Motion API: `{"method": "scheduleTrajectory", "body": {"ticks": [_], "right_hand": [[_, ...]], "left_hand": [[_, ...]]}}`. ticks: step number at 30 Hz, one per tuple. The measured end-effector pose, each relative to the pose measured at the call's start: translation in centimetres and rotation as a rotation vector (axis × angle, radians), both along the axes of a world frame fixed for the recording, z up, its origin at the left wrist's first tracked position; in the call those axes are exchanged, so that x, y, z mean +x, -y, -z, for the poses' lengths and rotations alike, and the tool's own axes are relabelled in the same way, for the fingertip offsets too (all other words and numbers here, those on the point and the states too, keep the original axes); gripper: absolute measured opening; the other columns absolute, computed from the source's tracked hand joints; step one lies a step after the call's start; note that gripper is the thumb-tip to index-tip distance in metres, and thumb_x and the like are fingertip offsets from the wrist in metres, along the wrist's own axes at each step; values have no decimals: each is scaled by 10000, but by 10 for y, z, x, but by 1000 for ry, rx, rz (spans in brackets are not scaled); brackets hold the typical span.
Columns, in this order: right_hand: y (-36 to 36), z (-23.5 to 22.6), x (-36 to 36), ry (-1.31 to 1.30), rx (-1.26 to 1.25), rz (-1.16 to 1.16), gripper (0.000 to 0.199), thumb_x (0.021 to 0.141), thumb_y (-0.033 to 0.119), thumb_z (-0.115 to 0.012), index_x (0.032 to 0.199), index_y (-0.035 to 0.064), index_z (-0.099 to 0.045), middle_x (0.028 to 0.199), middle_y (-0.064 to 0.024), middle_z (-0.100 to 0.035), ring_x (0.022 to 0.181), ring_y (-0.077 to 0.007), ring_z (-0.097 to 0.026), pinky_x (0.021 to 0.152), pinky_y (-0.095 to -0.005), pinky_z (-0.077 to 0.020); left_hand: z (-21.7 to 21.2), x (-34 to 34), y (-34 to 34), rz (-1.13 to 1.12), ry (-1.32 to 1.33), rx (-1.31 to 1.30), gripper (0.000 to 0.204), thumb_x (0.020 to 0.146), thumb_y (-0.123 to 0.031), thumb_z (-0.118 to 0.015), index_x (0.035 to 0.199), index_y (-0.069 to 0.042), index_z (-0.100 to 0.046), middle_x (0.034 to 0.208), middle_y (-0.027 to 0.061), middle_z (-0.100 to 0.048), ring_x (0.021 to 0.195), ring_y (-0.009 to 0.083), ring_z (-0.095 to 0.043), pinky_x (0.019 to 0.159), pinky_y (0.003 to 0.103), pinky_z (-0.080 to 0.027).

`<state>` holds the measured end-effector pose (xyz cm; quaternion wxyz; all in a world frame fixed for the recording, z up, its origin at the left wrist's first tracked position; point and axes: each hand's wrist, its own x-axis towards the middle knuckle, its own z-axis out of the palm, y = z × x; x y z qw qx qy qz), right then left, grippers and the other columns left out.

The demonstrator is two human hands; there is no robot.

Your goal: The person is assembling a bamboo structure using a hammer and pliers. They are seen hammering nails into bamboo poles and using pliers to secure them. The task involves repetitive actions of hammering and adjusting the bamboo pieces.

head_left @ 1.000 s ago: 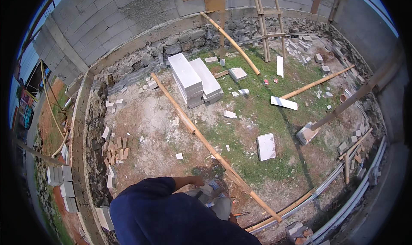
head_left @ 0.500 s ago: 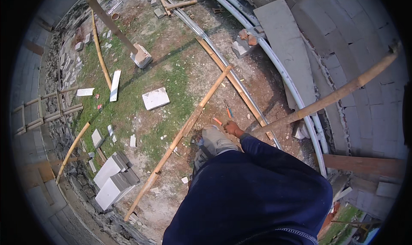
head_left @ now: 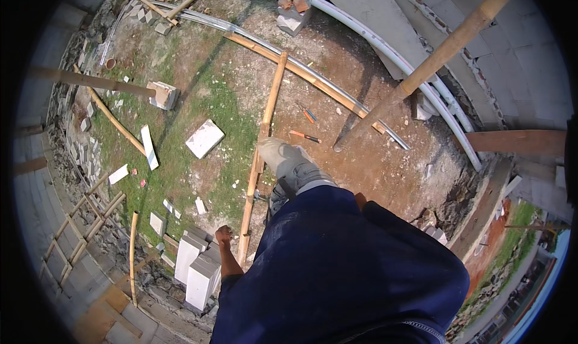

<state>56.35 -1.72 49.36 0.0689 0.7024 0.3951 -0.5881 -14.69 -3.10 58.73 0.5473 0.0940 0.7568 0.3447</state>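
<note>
My left hand (head_left: 224, 234) hangs beside the stack of white blocks (head_left: 198, 278), its fingers curled in, and nothing shows in it. Of my right hand (head_left: 360, 200) only a sliver of skin shows past the dark blue sleeve; its fingers are hidden. A hand tool with an orange handle and a dark end (head_left: 304, 137) lies on the bare soil beyond my bent knee. Just past it rests a slim tool with blue and orange handles (head_left: 307, 113). Close by my leg, a long bamboo pole (head_left: 251, 190) lies on the ground.
A slanting bamboo post (head_left: 385, 112) stands on the right. Metal bars and a split bamboo (head_left: 313, 82) cross the ground, with white pipes (head_left: 385, 46) farther right. A white block (head_left: 205, 139) lies on the grass. A bamboo ladder (head_left: 78, 235) lies at the left edge.
My right hand has drawn back from the orange-handled tool, which now lies on the soil. My left hand has come into view by the blocks, and the view has turned.
</note>
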Motion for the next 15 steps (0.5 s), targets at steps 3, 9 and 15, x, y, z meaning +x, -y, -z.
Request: {"method": "scheduleTrajectory", "body": {"ticks": [3, 9, 15], "right_hand": [[3, 0, -9, -65, 199, 15, 285, 921, 251, -660, 946, -9, -775, 863, -226, -773, 804, -351, -782, 694, -461, -612], [-139, 13, -24, -95, 367, -28, 326, 917, 297, -664, 958, -7, -775, 900, -250, -757, 877, -388, -764, 747, -487, -591], [-342, -21, -55, 117, 492, -74, 331, 911, 312, -647, 923, 9, -779, 941, -274, -732, 921, -447, -734, 768, -520, -568]], "left_hand": [[-12, 19, -80, -17, -44, 39, 186, 941, -67, -690, 1123, -50, -653, 895, 8, -670, 690, 135, -613, 516, 286, -448], [-23, 148, -242, 273, -15, 56, 250, 905, -18, -695, 1151, -57, -713, 949, 20, -708, 795, 155, -673, 659, 317, -542], [49, 159, -204, 299, -12, -51, 332, 825, -7, -725, 1155, -36, -751, 1059, 110, -754, 905, 225, -711, 758, 350, -586]]}}
